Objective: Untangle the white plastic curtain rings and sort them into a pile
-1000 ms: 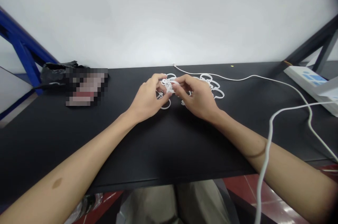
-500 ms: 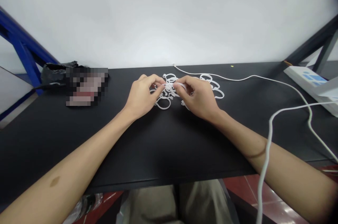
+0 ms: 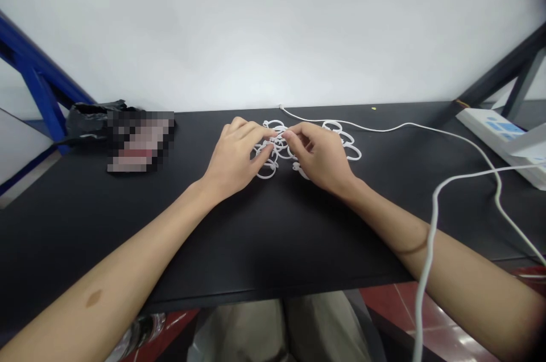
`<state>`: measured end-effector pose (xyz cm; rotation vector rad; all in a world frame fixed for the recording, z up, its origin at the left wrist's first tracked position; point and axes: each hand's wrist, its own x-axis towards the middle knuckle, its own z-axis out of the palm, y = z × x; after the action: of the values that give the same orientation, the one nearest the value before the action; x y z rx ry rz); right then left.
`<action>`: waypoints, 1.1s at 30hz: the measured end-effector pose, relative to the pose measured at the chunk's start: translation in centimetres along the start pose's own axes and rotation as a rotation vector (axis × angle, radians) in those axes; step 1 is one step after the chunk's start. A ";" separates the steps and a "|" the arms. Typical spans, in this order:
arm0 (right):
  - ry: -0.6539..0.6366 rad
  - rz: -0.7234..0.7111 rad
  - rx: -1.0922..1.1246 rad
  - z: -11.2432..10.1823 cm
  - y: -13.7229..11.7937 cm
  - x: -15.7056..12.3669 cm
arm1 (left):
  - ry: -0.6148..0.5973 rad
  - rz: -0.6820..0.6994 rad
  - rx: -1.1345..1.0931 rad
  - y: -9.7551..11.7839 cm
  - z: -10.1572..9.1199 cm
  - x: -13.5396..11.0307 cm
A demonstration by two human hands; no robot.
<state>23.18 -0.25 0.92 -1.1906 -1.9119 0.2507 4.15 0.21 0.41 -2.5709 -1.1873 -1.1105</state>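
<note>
Several thin white rings with small knobbly ends lie in a loose heap at the middle of the black table. My left hand reaches into the heap from the left, thumb and forefinger curled round a white piece of a ring. Close by on the right, my right hand pinches at the same spot with thumb and forefinger, and the fingertips nearly meet the left ones. What the right fingertips grip is mostly hidden, though white plastic shows beside them. More white rings lie just beyond the right hand.
A white cable runs along the back of the black table, and another white cable hangs across my right forearm. At the right stands a white and blue box. A black bag lies back left beside a blurred-out item.
My left hand has shifted slightly right, its fingertips now nearer the right hand's. The clustered ring ends between the hands sit lower and are more covered. The right hand has hardly moved.
</note>
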 end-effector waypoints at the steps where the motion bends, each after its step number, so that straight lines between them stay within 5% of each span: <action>1: 0.003 0.006 -0.012 0.0 0.1 0.0 | 0.007 0.007 0.011 -0.1 0.0 0.0; 4: 0.032 -0.009 -0.041 -0.1 0.2 0.0 | 0.017 0.004 0.032 -0.2 0.0 0.0; 11: -0.057 -0.296 -0.077 -0.6 0.3 -0.1 | 0.029 -0.013 0.058 -0.5 0.0 0.1; 33: -0.122 -0.354 -0.081 -0.4 1.3 -0.1 | 0.013 0.055 0.031 -0.7 -0.3 0.0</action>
<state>24.32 0.28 0.36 -0.8826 -2.2178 0.0562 3.55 0.58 0.51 -2.5532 -1.1144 -1.0866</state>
